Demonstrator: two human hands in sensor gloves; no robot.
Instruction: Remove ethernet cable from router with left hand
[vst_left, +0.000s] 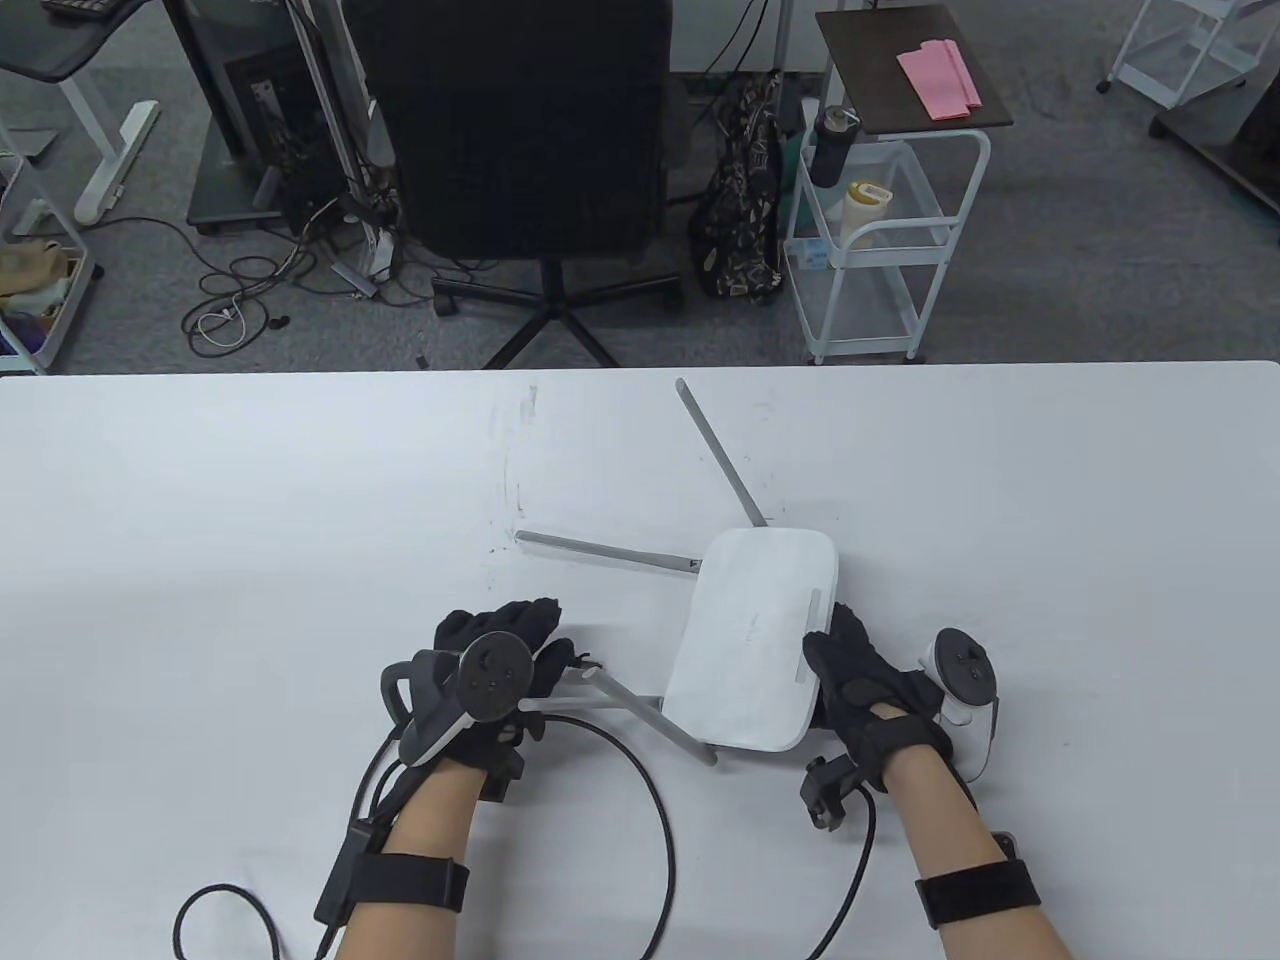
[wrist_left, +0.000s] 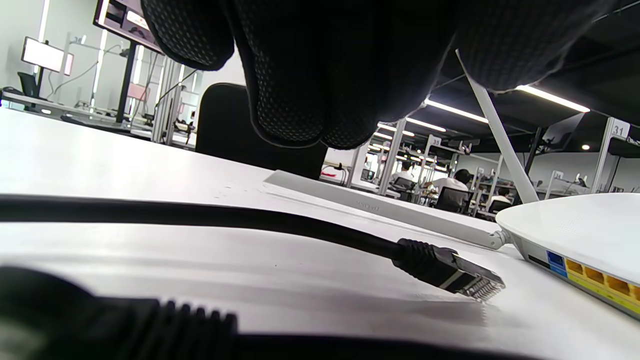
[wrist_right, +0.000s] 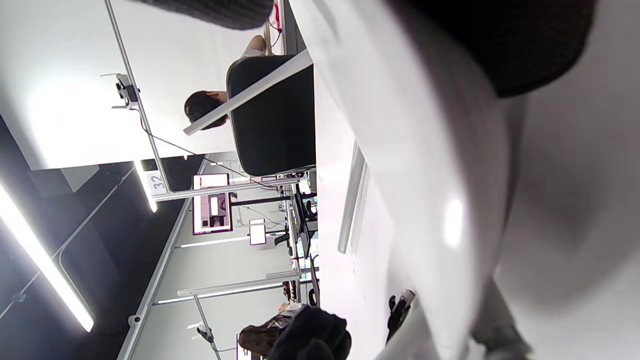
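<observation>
One router (vst_left: 755, 640) with three antennas; right hand (vst_left: 865, 685) holds its edge. One unplugged cable (wrist_left: 300, 230) lies beneath the left hand (vst_left: 500, 665), whose grip cannot be told.

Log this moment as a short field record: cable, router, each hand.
cable: ethernet cable lies on the table, its plug out of the router and short of the ports
router: white router flat on the table, yellow ports showing empty
left hand: left hand above the cable, fingers not gripping the plug
right hand: right hand rests on the router's right edge
</observation>
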